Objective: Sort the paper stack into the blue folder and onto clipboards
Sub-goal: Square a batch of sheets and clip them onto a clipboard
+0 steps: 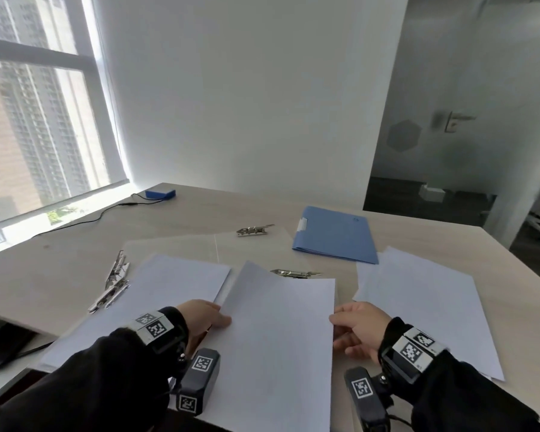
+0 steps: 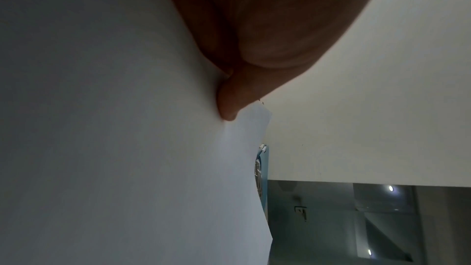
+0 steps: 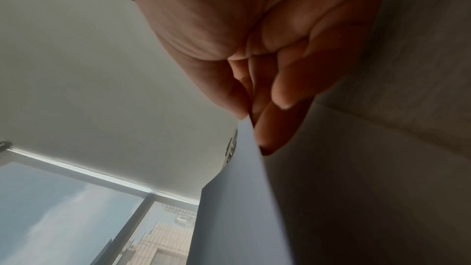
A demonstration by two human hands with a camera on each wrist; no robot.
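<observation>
Both hands hold a white sheet of paper (image 1: 278, 338) lifted above the table in front of me. My left hand (image 1: 209, 319) pinches its left edge and my right hand (image 1: 353, 322) pinches its right edge. In the wrist views the left thumb (image 2: 229, 104) presses on the sheet (image 2: 127, 148), and the right fingers (image 3: 270, 128) grip the paper edge (image 3: 244, 188). The closed blue folder (image 1: 335, 235) lies at the back right. Transparent clipboards (image 1: 253, 244) with metal clips (image 1: 253, 230) lie in the middle. More white sheets lie at left (image 1: 175, 282) and right (image 1: 418, 300).
A clipboard clip (image 1: 113, 285) lies at the table's left edge and another clip (image 1: 293, 272) just beyond the held sheet. A blue box (image 1: 160, 193) with a black cable (image 1: 85, 219) sits at the back left by the window. The table's right edge (image 1: 527, 269) drops off near a doorway.
</observation>
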